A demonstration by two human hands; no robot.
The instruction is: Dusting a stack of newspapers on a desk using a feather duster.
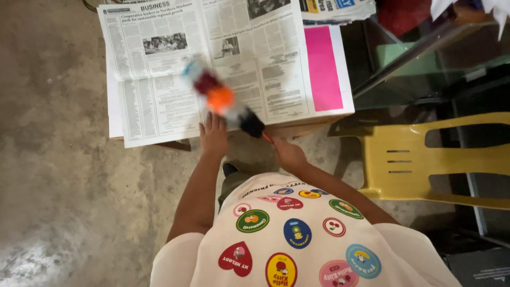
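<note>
In the middle of the frame, just above the person's chest, a blurred bundle of small bottles [223,98] is swinging over an open newspaper [159,69] that is covering a low box or table, seemingly laid there to keep the surface beneath clean. The right hand [288,154] is gripping the bundle's dark lower end, fingers curled tight around it, which is why the rest is slanting up towards the upper left. The left hand [213,135] is resting flat on the paper's near edge, fingers together, as if pinning the sheet down. A pink sheet [323,69] is lying at the newspaper's right side. At the right of the frame, a yellow plastic chair [425,159] is standing beside a glass table [419,58].
</note>
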